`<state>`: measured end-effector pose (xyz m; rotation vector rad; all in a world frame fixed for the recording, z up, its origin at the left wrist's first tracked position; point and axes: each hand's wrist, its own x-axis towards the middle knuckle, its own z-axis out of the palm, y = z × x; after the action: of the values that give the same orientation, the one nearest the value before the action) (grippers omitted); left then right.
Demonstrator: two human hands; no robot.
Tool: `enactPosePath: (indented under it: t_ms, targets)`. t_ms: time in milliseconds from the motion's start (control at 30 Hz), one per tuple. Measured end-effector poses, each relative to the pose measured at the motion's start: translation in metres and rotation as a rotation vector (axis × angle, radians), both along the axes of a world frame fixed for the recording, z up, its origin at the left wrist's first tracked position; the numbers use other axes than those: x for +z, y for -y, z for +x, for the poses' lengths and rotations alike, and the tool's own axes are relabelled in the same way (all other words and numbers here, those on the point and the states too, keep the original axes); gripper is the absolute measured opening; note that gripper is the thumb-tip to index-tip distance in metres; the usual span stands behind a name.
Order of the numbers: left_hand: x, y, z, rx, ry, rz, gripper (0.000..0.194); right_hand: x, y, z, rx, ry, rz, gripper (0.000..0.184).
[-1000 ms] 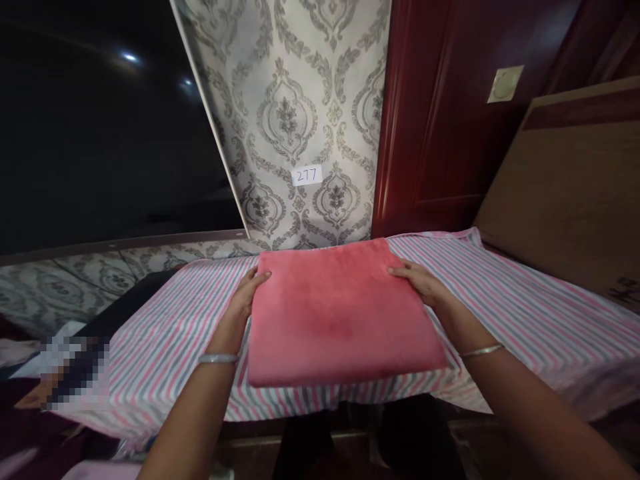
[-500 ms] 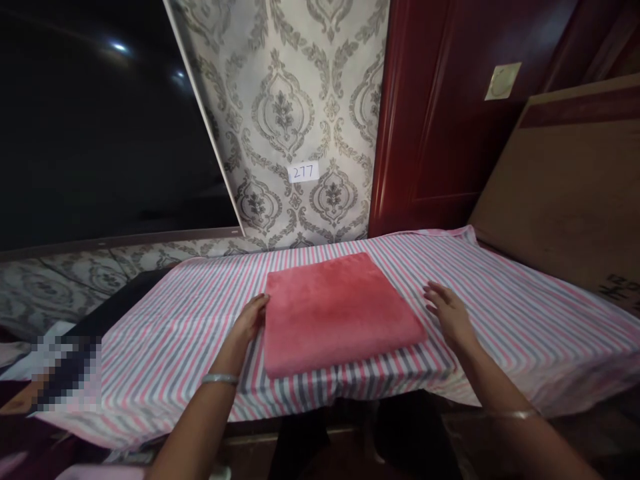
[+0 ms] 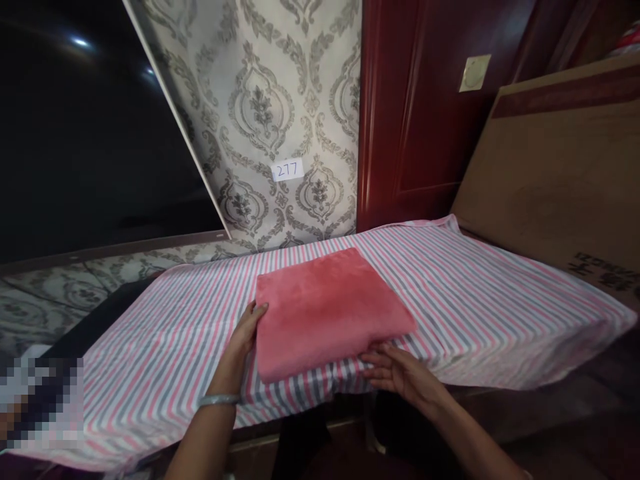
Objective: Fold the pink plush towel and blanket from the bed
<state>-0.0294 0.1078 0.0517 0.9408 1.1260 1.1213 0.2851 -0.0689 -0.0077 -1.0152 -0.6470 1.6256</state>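
A thick, flat square of pink plush (image 3: 330, 307) lies on the striped cloth (image 3: 195, 307); whether it is a cushion or a folded blanket I cannot tell. My left hand (image 3: 249, 327) is closed on its left edge, thumb over the top, the other fingers partly hidden beside it. At the front edge, towards the right corner, is my right hand (image 3: 400, 375). Its fingers are apart, palm facing up and left, with the upper fingertips at the underside of the plush. Nothing is gripped in that hand.
A large dark screen (image 3: 100, 147) stands at the back left against patterned wallpaper (image 3: 260, 107). A paper marked 277 (image 3: 287, 169) is stuck on the wall. At the right, a big cardboard box (image 3: 555, 167) leans by a dark red panel (image 3: 430, 100).
My right hand has moved from beside the plush's right side to its front edge. My left thumb now lies over the left edge. The view has shifted slightly right.
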Motion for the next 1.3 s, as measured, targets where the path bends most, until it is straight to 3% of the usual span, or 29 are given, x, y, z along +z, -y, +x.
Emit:
enactPosePath:
  t_ms: [133,233,400,500,600,700,833,967,1100,1300]
  targets:
    - [-0.003,-0.001,0.002,-0.010,-0.002,0.035,0.060,-0.001,0.003,-0.006,-0.008,-0.017,0.035,0.033]
    - [-0.010,-0.003,0.002,0.007,0.003,0.049,0.066,0.004,0.006,0.005,-0.046,0.105,0.056,0.039]
    - [-0.015,-0.011,-0.002,0.060,-0.120,0.037,0.072,0.024,0.000,0.026,-0.448,0.541,0.286,0.050]
    - [-0.003,-0.005,0.003,0.204,-0.423,0.231,0.078,0.038,-0.017,0.030,-0.585,0.946,0.550,0.044]
    - [0.011,0.014,0.019,0.123,-0.761,0.588,0.073,0.047,-0.046,0.029,-0.482,1.386,0.721,0.048]
    - [0.014,0.035,0.042,-0.055,-0.954,0.743,0.067,0.048,-0.077,0.027,-0.279,1.709,0.668,0.056]
    - [-0.005,0.046,0.058,-0.091,-1.065,0.709,0.066,0.034,-0.098,0.028,-0.087,1.872,0.558,0.061]
    - [-0.023,0.045,0.057,-0.167,-1.337,0.622,0.069,0.013,-0.097,0.030,-0.057,1.865,0.502,0.062]
    - [-0.020,0.046,0.058,-0.291,-1.615,0.522,0.072,0.004,-0.094,0.030,-0.080,1.855,0.492,0.061]
    - [-0.014,0.046,0.058,-0.332,-1.662,0.473,0.072,0.006,-0.094,0.029,-0.080,1.840,0.491,0.060]
